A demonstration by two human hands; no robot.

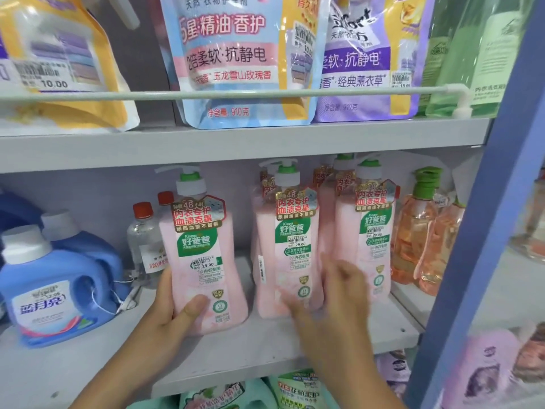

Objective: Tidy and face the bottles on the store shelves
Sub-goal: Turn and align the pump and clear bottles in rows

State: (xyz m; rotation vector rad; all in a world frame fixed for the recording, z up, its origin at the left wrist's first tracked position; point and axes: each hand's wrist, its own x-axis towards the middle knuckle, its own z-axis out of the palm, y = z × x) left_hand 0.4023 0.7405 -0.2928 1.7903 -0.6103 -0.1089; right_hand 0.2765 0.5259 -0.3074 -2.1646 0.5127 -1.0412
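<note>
My left hand (pixel 174 311) grips the base of a pink pump bottle (pixel 203 261) with a green and white label, thumb across its front, at the front of the grey middle shelf (pixel 236 346). To its right stand more of the same pink bottles: one in the middle (pixel 290 249) and one further right (pixel 370 234), with others behind them. My right hand (pixel 333 299) is blurred, fingers spread and fairly straight, in front of the lower part of the middle and right bottles. Whether it touches them is unclear.
Blue detergent jugs (pixel 50 287) stand at the left, clear red-capped bottles (pixel 144 240) behind the held bottle, orange pump bottles (pixel 418 228) at the right. Refill pouches (pixel 233 63) sit behind a rail (pixel 147 94) on the shelf above. A blue upright post (pixel 477 231) bounds the right side.
</note>
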